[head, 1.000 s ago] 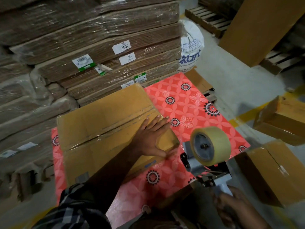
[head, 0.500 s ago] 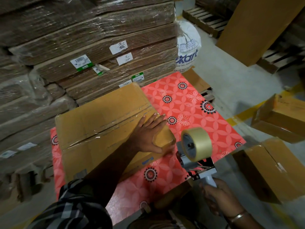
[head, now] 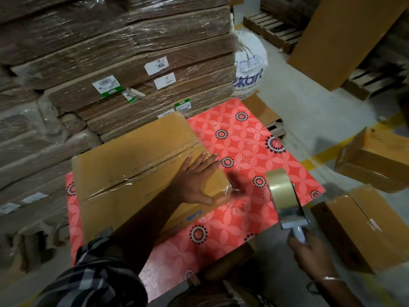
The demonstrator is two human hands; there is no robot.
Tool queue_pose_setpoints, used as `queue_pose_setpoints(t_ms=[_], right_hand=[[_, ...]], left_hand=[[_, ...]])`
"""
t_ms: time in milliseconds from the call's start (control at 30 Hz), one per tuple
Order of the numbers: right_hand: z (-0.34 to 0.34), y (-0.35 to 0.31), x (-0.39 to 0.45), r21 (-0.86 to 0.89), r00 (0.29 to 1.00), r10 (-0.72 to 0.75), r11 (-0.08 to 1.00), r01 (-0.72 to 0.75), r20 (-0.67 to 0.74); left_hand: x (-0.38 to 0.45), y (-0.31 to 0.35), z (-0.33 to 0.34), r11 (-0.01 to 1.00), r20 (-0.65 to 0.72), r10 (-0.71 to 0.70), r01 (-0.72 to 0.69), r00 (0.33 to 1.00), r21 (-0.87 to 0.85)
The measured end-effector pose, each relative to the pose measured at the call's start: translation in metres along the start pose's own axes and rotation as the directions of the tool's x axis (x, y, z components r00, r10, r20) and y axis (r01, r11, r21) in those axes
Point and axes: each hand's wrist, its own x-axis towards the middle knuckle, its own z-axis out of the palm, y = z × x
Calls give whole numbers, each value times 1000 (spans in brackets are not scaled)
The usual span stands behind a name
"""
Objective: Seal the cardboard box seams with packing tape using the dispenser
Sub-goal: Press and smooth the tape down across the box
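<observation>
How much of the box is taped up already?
Done: clear tape already runs along the top seam of the cardboard box and folds over its near-right corner. In hand: the left hand presses flat on that end, while the right hand grips the tape dispenser, held off the box above the red flowered cloth. Left: the side seams, which cannot be seen from here.

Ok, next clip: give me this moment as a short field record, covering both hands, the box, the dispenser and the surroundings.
left hand: flat on the cardboard box's near right corner, fingers straight
cardboard box: lies on the red floral table cover; clear tape along its top seam
right hand: grips the tape dispenser handle
tape dispenser: held off the box, to its right, roll up
surroundings: wrapped cardboard stacks behind, more boxes at right
</observation>
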Motion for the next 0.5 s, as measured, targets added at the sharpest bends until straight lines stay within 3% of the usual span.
queue_pose_setpoints(t_ms=[67,200,500], right_hand=[[-3,1,25,-162,990,-105,983,89,-89],[3,-1,81,-402,966,-203,907,124,-161],[49,4,149,-519,961,-223,848,109,-163]], left_hand=[[0,0,-1,1000,10,0,0,1000,-5],[1,1,-4,1000,53,-11,11,999,-4],[6,2,-5,999,136,-49,50,989,-7]])
